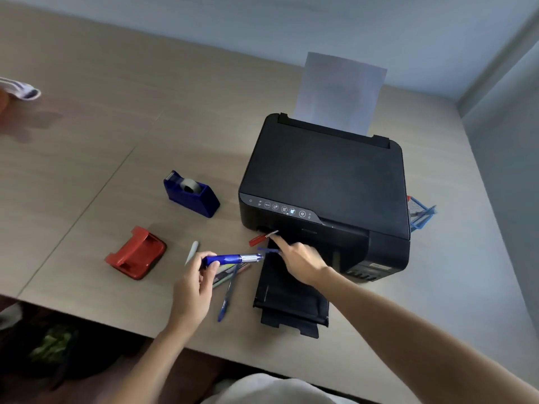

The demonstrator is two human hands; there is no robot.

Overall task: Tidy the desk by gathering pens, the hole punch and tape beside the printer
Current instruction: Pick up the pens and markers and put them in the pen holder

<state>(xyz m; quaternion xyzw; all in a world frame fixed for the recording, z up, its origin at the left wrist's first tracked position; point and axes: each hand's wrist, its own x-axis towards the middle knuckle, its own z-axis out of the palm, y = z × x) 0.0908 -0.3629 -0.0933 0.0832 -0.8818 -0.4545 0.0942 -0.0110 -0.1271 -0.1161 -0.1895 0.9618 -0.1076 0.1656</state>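
A black printer [323, 176] stands on the wooden desk [87, 147], its output tray [291, 304] pulled out toward me. My left hand [194, 284] grips a thick blue pen [233, 258] held level over the desk. My right hand [297, 262] reaches to the printer's front left corner, fingertips at a red pen [259, 239] and a thin blue piece [268, 250]; whether it grips them I cannot tell. Under my left hand lie another blue pen [226, 298] and coloured pens [230, 272]. A blue tape dispenser [191, 195] and a red hole punch [137, 253] sit left of the printer.
A white pen-like item [192, 252] lies between the hole punch and my left hand. A blue mesh holder [421, 212] shows behind the printer's right side. White paper [341, 91] stands in the printer's rear feed. A white cloth [20, 88] lies at the far left.
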